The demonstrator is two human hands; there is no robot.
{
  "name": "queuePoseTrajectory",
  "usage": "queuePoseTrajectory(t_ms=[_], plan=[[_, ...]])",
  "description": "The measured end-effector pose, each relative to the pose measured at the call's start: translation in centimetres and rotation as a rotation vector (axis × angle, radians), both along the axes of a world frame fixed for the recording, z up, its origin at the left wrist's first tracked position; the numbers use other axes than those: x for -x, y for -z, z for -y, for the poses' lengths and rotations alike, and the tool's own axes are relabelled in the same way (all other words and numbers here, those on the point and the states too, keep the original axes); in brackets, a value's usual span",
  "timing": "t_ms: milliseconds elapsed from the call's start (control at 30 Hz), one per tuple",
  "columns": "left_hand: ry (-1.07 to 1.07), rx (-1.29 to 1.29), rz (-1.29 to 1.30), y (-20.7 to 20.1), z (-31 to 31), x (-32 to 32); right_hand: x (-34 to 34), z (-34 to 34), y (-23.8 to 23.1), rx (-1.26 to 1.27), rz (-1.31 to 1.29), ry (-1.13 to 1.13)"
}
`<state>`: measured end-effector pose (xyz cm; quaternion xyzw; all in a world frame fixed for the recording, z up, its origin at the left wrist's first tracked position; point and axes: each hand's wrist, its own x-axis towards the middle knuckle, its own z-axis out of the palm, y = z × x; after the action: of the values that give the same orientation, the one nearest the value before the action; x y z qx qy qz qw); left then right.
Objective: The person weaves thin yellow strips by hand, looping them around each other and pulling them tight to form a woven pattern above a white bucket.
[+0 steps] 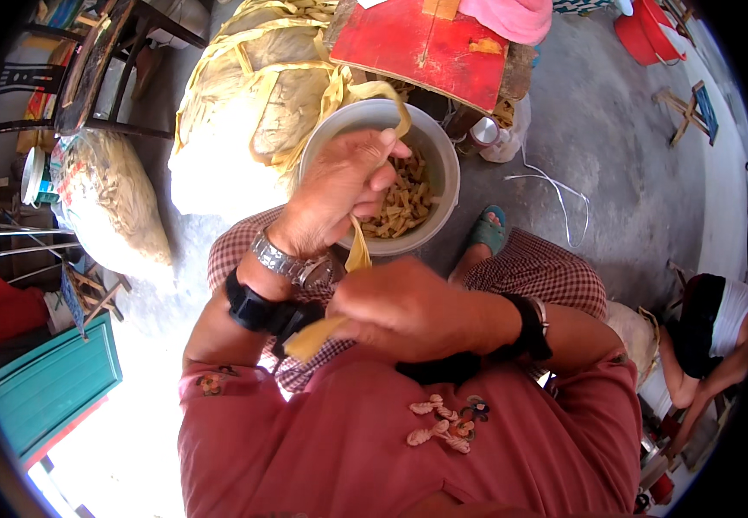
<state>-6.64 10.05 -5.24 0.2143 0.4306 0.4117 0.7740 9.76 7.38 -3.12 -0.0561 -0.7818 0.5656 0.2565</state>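
Observation:
My left hand [348, 186] is closed, pinching a flat pale-yellow strip [358, 252] that looks like dried leaf or husk. One end of it rises past my fingertips over a white bucket [450, 186]. Lower down and nearer my chest, my right hand [395, 306], slightly blurred, is closed around the same strip, and a yellow end sticks out to its left. Short tan pieces [408, 198] lie in the bucket, which stands between my knees. My left hand covers part of its rim.
A large bundle draped with yellow strips [292, 108] stands beyond the bucket to the left. A red-topped table [430, 56] is at the far side. Farther left is a filled plastic sack [119, 194]. A white cord [559, 186] lies on the floor. Another person's arm [689, 388] shows at right.

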Motion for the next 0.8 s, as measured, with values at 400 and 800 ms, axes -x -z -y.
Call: queuePoseTrajectory(t_ms=[400,800], plan=[[-0.002,-0.67,-0.885,-2.0,2.1,0.1,1.6,-7.2,2.3,0.234,-0.025,0.545],[-0.183,-1.08,-1.489,-3.4,2.8,-1.0,1.7,-8.7,3.6,0.28,0.115,0.297]])
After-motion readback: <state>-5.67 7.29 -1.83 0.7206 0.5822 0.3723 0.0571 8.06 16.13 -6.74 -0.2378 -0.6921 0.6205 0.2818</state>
